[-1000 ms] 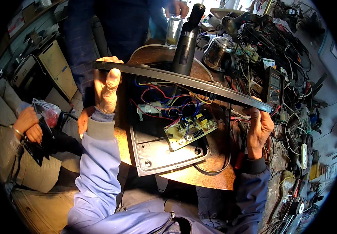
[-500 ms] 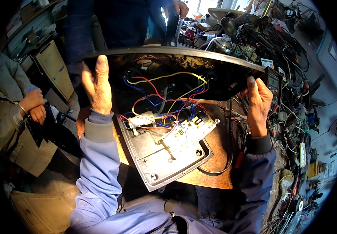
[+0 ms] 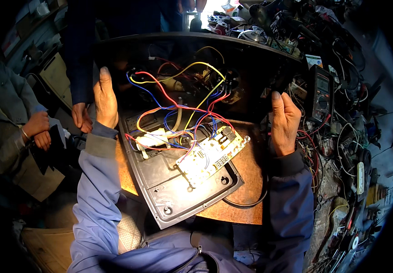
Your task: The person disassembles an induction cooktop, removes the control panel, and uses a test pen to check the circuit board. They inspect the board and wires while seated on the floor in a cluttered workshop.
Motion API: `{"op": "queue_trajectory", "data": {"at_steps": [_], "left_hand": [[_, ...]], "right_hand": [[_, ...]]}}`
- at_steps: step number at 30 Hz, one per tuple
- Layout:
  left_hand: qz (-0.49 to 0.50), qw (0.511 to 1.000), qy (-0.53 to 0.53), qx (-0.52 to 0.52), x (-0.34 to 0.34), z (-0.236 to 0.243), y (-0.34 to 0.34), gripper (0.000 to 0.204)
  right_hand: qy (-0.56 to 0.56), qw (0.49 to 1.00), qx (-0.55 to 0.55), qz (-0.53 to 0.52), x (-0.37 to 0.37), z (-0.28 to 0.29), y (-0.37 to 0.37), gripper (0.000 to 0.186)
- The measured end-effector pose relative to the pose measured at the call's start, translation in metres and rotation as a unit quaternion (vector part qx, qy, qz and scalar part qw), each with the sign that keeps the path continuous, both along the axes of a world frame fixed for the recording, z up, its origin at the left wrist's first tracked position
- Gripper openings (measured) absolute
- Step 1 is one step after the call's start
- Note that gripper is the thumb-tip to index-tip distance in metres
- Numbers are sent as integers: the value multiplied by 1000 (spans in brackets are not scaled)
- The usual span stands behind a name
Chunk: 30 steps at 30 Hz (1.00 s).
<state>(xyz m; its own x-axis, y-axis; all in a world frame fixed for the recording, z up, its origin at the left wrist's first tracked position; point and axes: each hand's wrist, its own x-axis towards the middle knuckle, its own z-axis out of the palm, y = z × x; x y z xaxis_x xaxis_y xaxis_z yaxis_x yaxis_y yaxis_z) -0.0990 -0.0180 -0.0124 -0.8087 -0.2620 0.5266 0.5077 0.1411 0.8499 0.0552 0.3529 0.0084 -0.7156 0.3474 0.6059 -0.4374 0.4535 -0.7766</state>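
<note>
Between my hands stands a large black appliance shell (image 3: 255, 68), tilted up with its dark hollow inside toward me. My left hand (image 3: 106, 100) grips its left side, thumb up along the edge. Closed at its right side is my right hand (image 3: 286, 123), the fingers partly hidden. Red, blue and yellow wires (image 3: 178, 105) run from the shell down to a white part with a tube (image 3: 153, 139) and a brightly lit circuit board (image 3: 210, 157) with a small digit display. Board and white part rest on a black plastic base panel (image 3: 160, 182).
The base panel overlaps a wooden tabletop (image 3: 246, 211) with a black cable (image 3: 251, 204). At right, a multimeter (image 3: 322, 95) stands among heaped cables and parts. A co-worker's hand (image 3: 82, 117) hangs beyond my left arm; another person's hands (image 3: 37, 129) rest at far left.
The shell has tipped further up, showing more of its inside and the wires. Both my hands have shifted slightly left in view. The co-worker's hand at left shows more fully.
</note>
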Motion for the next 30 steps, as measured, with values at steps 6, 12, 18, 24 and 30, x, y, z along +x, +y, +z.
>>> {"op": "queue_trajectory", "data": {"at_steps": [6, 12, 18, 24, 30], "left_hand": [[43, 999, -22, 11, 1, -5, -4, 54], [129, 980, 150, -24, -8, -9, 1, 47], [37, 998, -44, -36, 5, -8, -4, 66], [50, 997, -40, -50, 7, -9, -6, 67], [37, 998, -43, -21, 8, -5, -5, 64]], "right_hand": [[-30, 999, -26, 22, -3, -10, 5, 36], [-63, 997, -2, 45, 1, -6, 3, 46], [-56, 995, -52, 59, -4, -21, 8, 50], [-58, 997, -21, 52, -2, -16, 6, 50], [-62, 997, -23, 46, -1, -13, 5, 50]]}}
